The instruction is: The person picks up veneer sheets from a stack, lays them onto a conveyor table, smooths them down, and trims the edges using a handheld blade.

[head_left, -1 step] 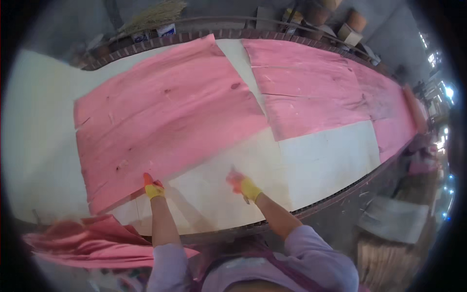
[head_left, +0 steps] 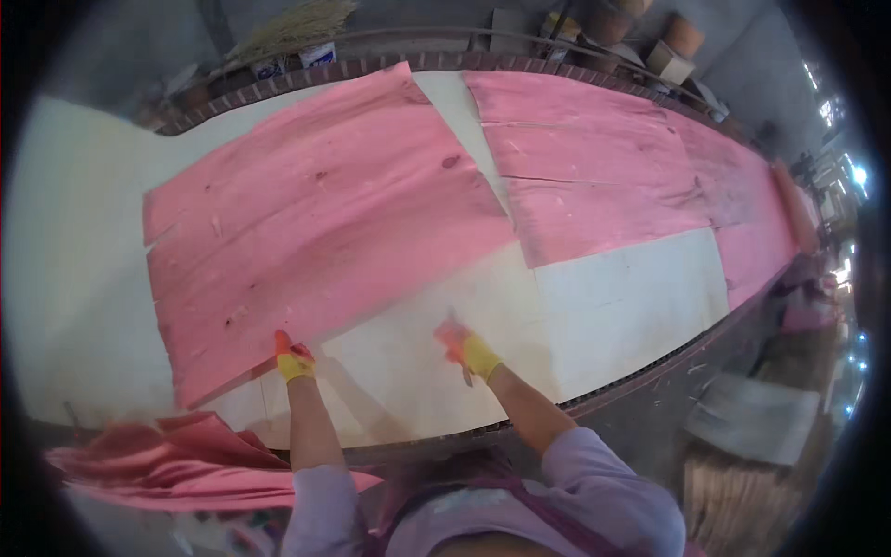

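1. Low and to the left of the left hand, a heap of loose pink sheets [head_left: 204,464] lies folded over itself at the near edge, perhaps kept there to be within easy reach.
2. Ahead of the left hand, one large pink sheet [head_left: 325,204] lies flat and slightly askew, with dark knots and splits at its left edge.
3. The left hand [head_left: 294,357], gloved in orange and yellow, rests at this sheet's near edge, probably to steady it. Whether its fingers pinch the edge or only press, I cannot tell.
4. To its right, the right hand [head_left: 467,349], gloved alike, is over bare pale covering, apart from the pink sheet. It is blurred, so I cannot tell if its fingers are together or apart, or holding anything.
5. Beyond the right hand, farther right, more pink pieces [head_left: 594,176] lie side by side, overlapping in places, seemingly to cover the pale layer.
6. Beneath both hands, the broad surface is covered with pale sheets [head_left: 622,297], cream to white, with visible seams.
7. Far ahead of the left hand stand a straw bundle [head_left: 292,28] and a white-and-blue bucket [head_left: 318,56]; far ahead and right, a pale box [head_left: 670,63]; right and nearer the body, stacked brown boards [head_left: 729,501].
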`<action>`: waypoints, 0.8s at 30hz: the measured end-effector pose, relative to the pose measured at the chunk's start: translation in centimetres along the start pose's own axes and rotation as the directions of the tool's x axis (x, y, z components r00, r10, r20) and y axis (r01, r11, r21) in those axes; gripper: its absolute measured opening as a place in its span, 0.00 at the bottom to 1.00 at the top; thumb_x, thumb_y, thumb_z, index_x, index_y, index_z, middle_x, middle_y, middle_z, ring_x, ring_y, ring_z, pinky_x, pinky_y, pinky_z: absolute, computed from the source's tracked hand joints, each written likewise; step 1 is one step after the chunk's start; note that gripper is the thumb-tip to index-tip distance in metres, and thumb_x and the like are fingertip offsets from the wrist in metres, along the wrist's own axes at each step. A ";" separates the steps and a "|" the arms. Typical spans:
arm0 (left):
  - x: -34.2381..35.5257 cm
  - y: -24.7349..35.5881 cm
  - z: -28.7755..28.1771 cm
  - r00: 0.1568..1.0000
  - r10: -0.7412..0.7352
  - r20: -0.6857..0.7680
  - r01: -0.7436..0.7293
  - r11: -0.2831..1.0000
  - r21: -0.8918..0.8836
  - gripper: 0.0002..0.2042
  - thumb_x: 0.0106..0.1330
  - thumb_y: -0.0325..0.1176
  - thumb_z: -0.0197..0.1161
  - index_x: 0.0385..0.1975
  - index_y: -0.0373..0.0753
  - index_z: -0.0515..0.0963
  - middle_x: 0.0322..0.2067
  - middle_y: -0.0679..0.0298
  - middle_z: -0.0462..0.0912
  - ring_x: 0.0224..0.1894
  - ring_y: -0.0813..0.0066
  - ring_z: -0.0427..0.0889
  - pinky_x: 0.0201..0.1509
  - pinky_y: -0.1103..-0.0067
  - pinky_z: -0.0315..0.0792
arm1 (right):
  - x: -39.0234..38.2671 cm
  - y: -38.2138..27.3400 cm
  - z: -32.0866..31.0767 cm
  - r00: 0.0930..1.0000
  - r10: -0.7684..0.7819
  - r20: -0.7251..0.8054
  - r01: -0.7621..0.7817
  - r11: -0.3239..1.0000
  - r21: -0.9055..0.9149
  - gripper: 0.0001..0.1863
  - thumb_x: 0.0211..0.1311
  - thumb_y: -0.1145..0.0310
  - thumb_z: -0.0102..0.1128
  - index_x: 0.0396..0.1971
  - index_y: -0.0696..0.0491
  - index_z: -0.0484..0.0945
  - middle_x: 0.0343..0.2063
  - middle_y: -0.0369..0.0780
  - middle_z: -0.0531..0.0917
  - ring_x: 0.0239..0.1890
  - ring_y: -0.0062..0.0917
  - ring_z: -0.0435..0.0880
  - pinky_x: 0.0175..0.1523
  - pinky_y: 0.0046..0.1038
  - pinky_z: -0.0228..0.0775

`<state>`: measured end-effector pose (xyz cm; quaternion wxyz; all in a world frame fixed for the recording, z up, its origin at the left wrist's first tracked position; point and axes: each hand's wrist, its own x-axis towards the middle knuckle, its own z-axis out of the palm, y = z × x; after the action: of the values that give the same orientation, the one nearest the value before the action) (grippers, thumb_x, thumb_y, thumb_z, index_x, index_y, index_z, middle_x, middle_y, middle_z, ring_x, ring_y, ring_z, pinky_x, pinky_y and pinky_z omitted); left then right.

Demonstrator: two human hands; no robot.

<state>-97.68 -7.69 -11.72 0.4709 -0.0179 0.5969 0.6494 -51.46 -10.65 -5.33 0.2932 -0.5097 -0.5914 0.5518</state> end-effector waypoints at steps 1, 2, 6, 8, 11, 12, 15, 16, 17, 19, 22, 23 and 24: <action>-0.5 0.3 -0.4 1.000 -0.010 -0.004 0.009 0.999 -0.052 0.22 0.51 0.62 0.60 0.23 0.47 0.72 0.13 0.68 0.68 0.09 0.74 0.62 0.10 0.76 0.57 | 0.7 0.1 0.3 1.000 0.011 0.010 -0.011 1.000 0.020 0.23 0.61 0.65 0.51 0.58 0.45 0.65 0.45 0.39 0.76 0.35 0.26 0.78 0.38 0.27 0.72; -1.3 0.8 -0.8 1.000 -0.015 -0.009 0.014 0.994 -0.107 0.25 0.48 0.67 0.58 0.15 0.49 0.70 0.04 0.67 0.60 0.05 0.70 0.57 0.08 0.74 0.51 | 2.0 -0.6 0.1 0.977 0.213 -0.027 -0.187 0.904 0.384 0.23 0.62 0.66 0.50 0.58 0.45 0.65 0.45 0.37 0.75 0.35 0.23 0.76 0.38 0.26 0.71; -8.0 -0.2 4.6 0.991 -0.131 0.012 0.130 0.991 0.025 0.25 0.46 0.68 0.59 0.14 0.51 0.68 0.04 0.70 0.55 0.05 0.76 0.56 0.08 0.77 0.50 | 5.7 0.2 -4.4 0.887 0.412 -0.208 -0.029 0.500 0.865 0.31 0.54 0.54 0.62 0.55 0.52 0.66 0.45 0.39 0.75 0.19 0.22 0.77 0.25 0.24 0.74; -6.0 2.1 3.7 0.969 -0.244 -0.038 0.241 0.968 -0.072 0.22 0.47 0.66 0.60 0.16 0.53 0.68 0.06 0.71 0.58 0.04 0.78 0.55 0.07 0.78 0.48 | 9.5 -1.3 -4.4 0.889 0.392 -0.237 0.051 0.430 0.901 0.29 0.54 0.55 0.63 0.52 0.53 0.68 0.39 0.37 0.76 0.17 0.22 0.76 0.24 0.23 0.72; -4.0 2.9 2.8 0.977 -0.202 -0.068 0.207 0.974 0.092 0.18 0.49 0.61 0.61 0.20 0.54 0.69 0.10 0.71 0.66 0.04 0.77 0.55 0.07 0.80 0.49 | 13.5 -3.0 -5.1 0.866 0.402 -0.297 0.135 0.384 0.914 0.23 0.52 0.57 0.65 0.43 0.56 0.72 0.27 0.36 0.76 0.15 0.21 0.73 0.21 0.23 0.69; -3.9 2.3 3.3 0.976 -0.212 -0.058 0.217 0.972 0.094 0.18 0.49 0.61 0.61 0.20 0.54 0.69 0.10 0.71 0.66 0.04 0.77 0.55 0.07 0.80 0.49 | 14.2 -3.4 -5.8 0.848 0.425 -0.318 0.137 0.403 0.905 0.20 0.51 0.60 0.66 0.37 0.57 0.73 0.20 0.35 0.75 0.13 0.21 0.72 0.20 0.22 0.66; -4.5 1.5 4.7 0.972 -0.193 -0.132 0.208 0.972 0.112 0.15 0.51 0.56 0.62 0.25 0.54 0.70 0.13 0.71 0.70 0.05 0.77 0.55 0.08 0.81 0.49 | 14.9 -7.0 -6.9 0.796 0.361 -0.486 0.085 0.728 0.680 0.14 0.48 0.65 0.65 0.28 0.57 0.72 0.15 0.35 0.72 0.12 0.19 0.69 0.18 0.22 0.61; -3.5 2.2 3.8 0.972 -0.190 -0.139 0.192 0.981 0.004 0.14 0.52 0.54 0.62 0.26 0.54 0.71 0.14 0.70 0.71 0.05 0.77 0.55 0.08 0.82 0.50 | 15.8 -10.3 -6.4 0.802 0.352 -0.482 0.182 0.625 0.759 0.12 0.46 0.68 0.63 0.27 0.57 0.73 0.15 0.35 0.73 0.12 0.18 0.68 0.17 0.22 0.60; -2.4 2.5 3.2 0.971 -0.191 -0.142 0.177 0.979 -0.106 0.12 0.53 0.52 0.61 0.28 0.54 0.71 0.14 0.70 0.71 0.05 0.77 0.55 0.08 0.82 0.50 | 16.5 -13.2 -6.1 0.802 0.351 -0.484 0.185 0.624 0.759 0.12 0.46 0.68 0.63 0.27 0.57 0.73 0.15 0.35 0.73 0.12 0.18 0.68 0.17 0.22 0.60; -0.3 4.0 1.7 0.991 -0.112 -0.069 0.098 0.980 -0.175 0.11 0.55 0.50 0.61 0.30 0.53 0.72 0.17 0.69 0.74 0.06 0.77 0.58 0.09 0.82 0.51 | 16.9 -18.3 -5.8 0.775 0.356 -0.523 0.181 0.667 0.722 0.10 0.47 0.71 0.62 0.28 0.57 0.72 0.17 0.35 0.74 0.12 0.18 0.68 0.17 0.22 0.60; -2.3 3.5 1.6 0.988 0.008 0.155 0.048 0.935 -0.352 0.10 0.57 0.43 0.60 0.35 0.48 0.74 0.28 0.68 0.79 0.16 0.79 0.68 0.12 0.83 0.58 | 13.4 -23.0 -6.4 0.802 0.247 -0.544 0.249 0.689 0.680 0.10 0.47 0.74 0.62 0.29 0.57 0.70 0.18 0.36 0.75 0.12 0.18 0.68 0.16 0.21 0.59; -3.8 3.9 2.0 0.951 0.079 0.298 0.065 0.893 -0.444 0.11 0.58 0.39 0.60 0.38 0.44 0.75 0.34 0.68 0.80 0.23 0.80 0.75 0.15 0.83 0.64 | 12.5 -22.1 -6.3 0.800 0.249 -0.545 0.249 0.689 0.681 0.10 0.47 0.74 0.62 0.29 0.57 0.70 0.18 0.36 0.75 0.12 0.18 0.68 0.16 0.21 0.59; -5.5 4.0 3.0 0.950 0.076 0.302 0.069 0.894 -0.443 0.11 0.58 0.39 0.60 0.38 0.44 0.75 0.34 0.68 0.80 0.23 0.80 0.75 0.15 0.83 0.64 | 11.2 -21.1 -6.1 0.803 0.273 -0.529 0.264 0.633 0.728 0.10 0.47 0.75 0.62 0.28 0.57 0.71 0.19 0.36 0.76 0.12 0.17 0.68 0.16 0.21 0.59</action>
<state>-95.51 -7.88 -4.66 0.5410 -0.0220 0.3495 0.7647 -55.20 4.56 13.65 0.6508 -0.4811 -0.1716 0.5618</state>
